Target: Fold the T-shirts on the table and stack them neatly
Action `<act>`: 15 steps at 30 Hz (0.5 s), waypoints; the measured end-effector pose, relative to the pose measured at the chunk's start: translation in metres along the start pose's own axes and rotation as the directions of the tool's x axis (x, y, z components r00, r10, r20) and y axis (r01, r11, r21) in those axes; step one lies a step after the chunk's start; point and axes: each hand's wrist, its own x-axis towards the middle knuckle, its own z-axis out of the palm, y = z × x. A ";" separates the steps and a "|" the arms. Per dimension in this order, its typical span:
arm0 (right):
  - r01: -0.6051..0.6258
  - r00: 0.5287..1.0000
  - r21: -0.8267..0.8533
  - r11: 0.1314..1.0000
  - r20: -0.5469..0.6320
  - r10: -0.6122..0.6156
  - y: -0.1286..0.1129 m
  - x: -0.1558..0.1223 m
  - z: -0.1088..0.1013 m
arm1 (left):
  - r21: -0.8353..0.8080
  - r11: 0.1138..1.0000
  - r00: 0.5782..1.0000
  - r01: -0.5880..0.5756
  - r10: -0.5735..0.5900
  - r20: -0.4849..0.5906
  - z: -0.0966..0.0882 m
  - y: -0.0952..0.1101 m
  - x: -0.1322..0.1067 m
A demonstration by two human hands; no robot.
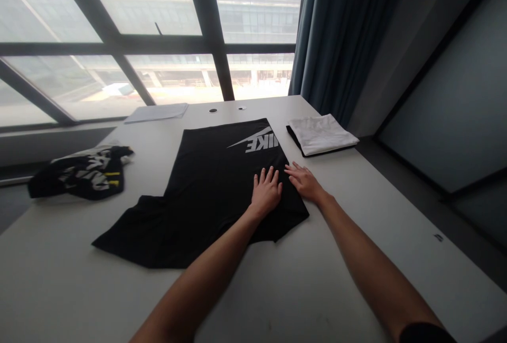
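A black T-shirt point(209, 179) with a grey-white swoosh and lettering lies flat on the white table, its collar end toward me. One sleeve spreads out at the left, and the right side has a straight edge that cuts through the print. My left hand point(266, 191) rests on the cloth near that edge, fingers spread. Just to its right, my right hand point(304, 180) lies with fingers stretched out along the right edge, the fingertips touching the shirt. Neither hand grips anything.
A folded stack of white and black cloth point(322, 134) sits at the back right. A crumpled dark garment point(85, 171) with white and yellow print lies at the left. Papers point(156, 113) and two cable holes point(213, 111) are near the window. A blue curtain point(336, 31) hangs behind.
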 end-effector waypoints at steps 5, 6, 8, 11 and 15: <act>-0.029 0.997 -0.096 0.995 0.070 0.036 -0.007 -0.001 -0.001 | 0.009 1.000 1.000 0.020 -0.020 -0.007 -0.002 0.003 0.001; -0.037 0.997 -0.102 0.994 0.069 0.044 -0.007 -0.001 -0.001 | 0.007 1.000 0.999 0.027 -0.027 -0.019 -0.003 0.004 0.002; -0.051 0.997 -0.106 0.993 0.057 0.057 -0.006 -0.001 0.000 | 0.004 1.000 0.998 0.031 -0.031 -0.050 -0.006 0.004 0.003; -0.069 0.997 -0.107 0.992 0.029 0.073 -0.005 0.000 0.001 | -0.002 1.000 0.998 0.023 -0.024 -0.059 -0.008 0.004 0.004; -0.074 0.997 -0.099 0.992 -0.011 0.073 -0.004 0.000 0.003 | -0.003 0.999 0.999 0.034 -0.034 -0.003 -0.007 0.002 0.002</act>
